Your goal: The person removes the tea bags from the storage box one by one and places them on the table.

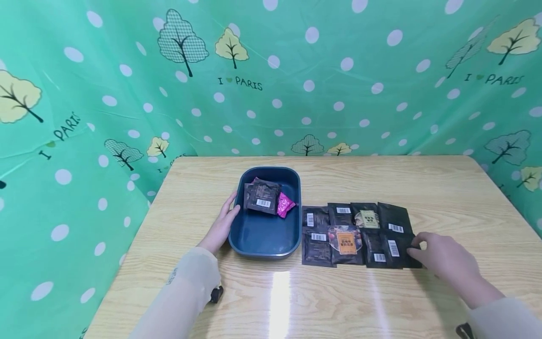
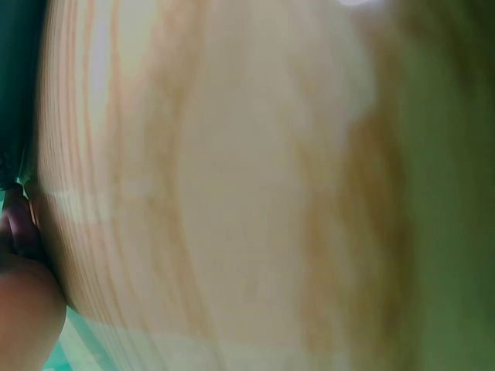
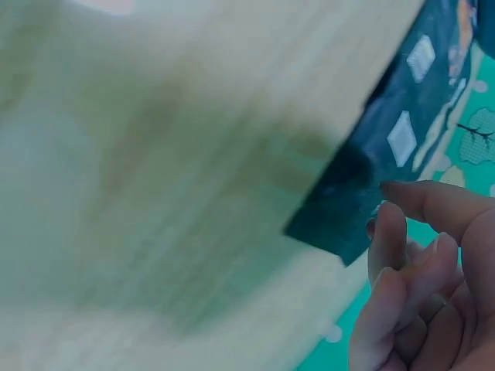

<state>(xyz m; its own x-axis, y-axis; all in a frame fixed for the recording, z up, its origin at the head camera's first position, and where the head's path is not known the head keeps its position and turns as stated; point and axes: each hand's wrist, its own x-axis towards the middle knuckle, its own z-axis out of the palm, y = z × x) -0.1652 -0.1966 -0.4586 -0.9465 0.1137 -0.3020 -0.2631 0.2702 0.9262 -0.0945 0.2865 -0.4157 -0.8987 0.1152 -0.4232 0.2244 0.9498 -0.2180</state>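
My left hand (image 1: 219, 230) rests against the left side of a dark blue plastic box (image 1: 264, 240), fingers along the outer wall and thumb at the rim. Inside the box lie black sachets (image 1: 263, 197) with a barcode label and a shiny pink wrapped piece (image 1: 285, 205). At the right end of two rows of flat black sachets, my right hand (image 1: 446, 259) pinches the edge of the front-row black sachet (image 1: 400, 249) between thumb and forefinger. That sachet overlaps its neighbour (image 1: 374, 247). In the right wrist view, the other fingers (image 3: 387, 309) are curled.
The front row includes a sachet with an orange label (image 1: 348, 242); the back row has one with a pale green label (image 1: 368, 219). All lie on a light wooden table (image 1: 262, 301), close to the box's right side. A green patterned cloth (image 1: 296, 70) hangs behind.
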